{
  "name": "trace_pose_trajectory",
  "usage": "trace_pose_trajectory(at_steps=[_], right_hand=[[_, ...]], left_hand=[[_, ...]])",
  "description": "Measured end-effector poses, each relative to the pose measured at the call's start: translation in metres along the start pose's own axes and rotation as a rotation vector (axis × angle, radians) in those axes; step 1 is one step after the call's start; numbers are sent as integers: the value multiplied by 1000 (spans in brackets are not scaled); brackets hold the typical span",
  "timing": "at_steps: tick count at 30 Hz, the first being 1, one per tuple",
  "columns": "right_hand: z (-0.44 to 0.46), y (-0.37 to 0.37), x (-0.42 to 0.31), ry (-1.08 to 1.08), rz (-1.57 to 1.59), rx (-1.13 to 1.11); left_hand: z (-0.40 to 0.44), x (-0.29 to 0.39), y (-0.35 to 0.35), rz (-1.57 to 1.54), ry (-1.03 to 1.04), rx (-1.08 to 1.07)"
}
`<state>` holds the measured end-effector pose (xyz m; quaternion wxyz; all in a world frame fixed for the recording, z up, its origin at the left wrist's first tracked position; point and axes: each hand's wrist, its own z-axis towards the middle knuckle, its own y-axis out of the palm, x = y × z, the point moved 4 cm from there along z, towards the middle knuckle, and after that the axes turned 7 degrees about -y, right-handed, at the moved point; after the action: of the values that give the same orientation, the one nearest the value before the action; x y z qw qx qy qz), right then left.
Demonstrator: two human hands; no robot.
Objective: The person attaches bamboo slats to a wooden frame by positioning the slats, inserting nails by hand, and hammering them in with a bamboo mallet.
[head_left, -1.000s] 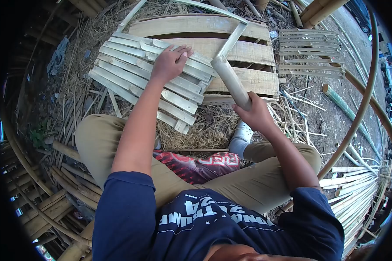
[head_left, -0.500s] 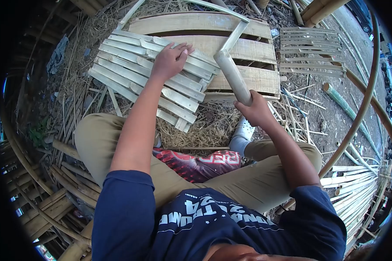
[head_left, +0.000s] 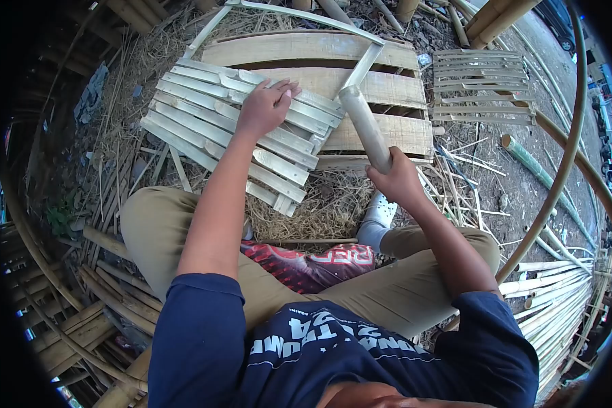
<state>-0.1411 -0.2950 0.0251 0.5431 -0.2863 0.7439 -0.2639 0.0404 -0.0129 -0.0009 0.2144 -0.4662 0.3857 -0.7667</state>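
Observation:
A panel of pale split-bamboo slats (head_left: 204, 117) lies slantwise in front of me, its slats fixed across long thin strips. My left hand (head_left: 264, 110) rests on the upper slats, fingers stretched out and holding nothing. In my right hand (head_left: 396, 178) is a short, thick round stick (head_left: 368, 129), gripped at its lower end and tilted up to the left. The stick's top is near the panel's right edge and overlaps one side strip (head_left: 365, 64) in view. Beneath the panel is a low platform of wide wooden boards (head_left: 394, 132).
A smaller slatted panel (head_left: 481, 85) lies beyond the platform's right side. Bamboo poles (head_left: 547, 170) and a bundle of strips (head_left: 551, 292) are at the right. Curved bamboo (head_left: 570, 149) arches through the right side. Straw and shavings (head_left: 306, 214) cover ground near my white shoe (head_left: 379, 211).
The view has shifted slightly, so the panel and boards sit lower in it. The stick has moved slightly right relative to the panel. My left hand stays on the slats.

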Motion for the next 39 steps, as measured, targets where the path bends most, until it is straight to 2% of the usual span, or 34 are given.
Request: trace_pose_trajectory(at_steps=[3, 6, 9, 12, 15, 21, 24, 25, 27, 28, 31, 34, 39], right_hand=[[-5, 1, -7, -12, -53, -35], [-4, 6, -2, -45, -20, 37], [-9, 6, -11, -122, -116, 93], [-5, 10, -5, -101, -110, 21], [-10, 6, -9, -162, -124, 88], [-8, 7, -10, -183, -76, 58], [-23, -25, -45, -206, 217, 456], [-25, -24, -41, -280, 379, 685], [-10, -4, -18, -125, -184, 197], [-5, 9, -10, -166, -241, 49], [-8, 10, -16, -158, -176, 170], [-14, 1, -24, -96, -202, 62], [-14, 11, -13, -135, -195, 75]], left_hand=[[-1, 0, 0, -2, -17, -18], [0, 2, 0, -2, -8, -18], [0, 1, 0, 15, 2, -9], [-1, 1, 0, 23, 3, -5], [0, 2, 1, 42, 8, -4], [-1, 1, 1, 65, 10, 2], [2, -2, 1, 59, 7, 23], [0, -3, 2, 53, -1, 30], [-5, -5, 3, 49, 8, 20], [-1, -3, 2, 49, 30, 19], [1, 1, 1, 83, -27, 28], [-2, 0, -2, 54, 4, 42], [1, -2, 2, 68, 11, 31]])
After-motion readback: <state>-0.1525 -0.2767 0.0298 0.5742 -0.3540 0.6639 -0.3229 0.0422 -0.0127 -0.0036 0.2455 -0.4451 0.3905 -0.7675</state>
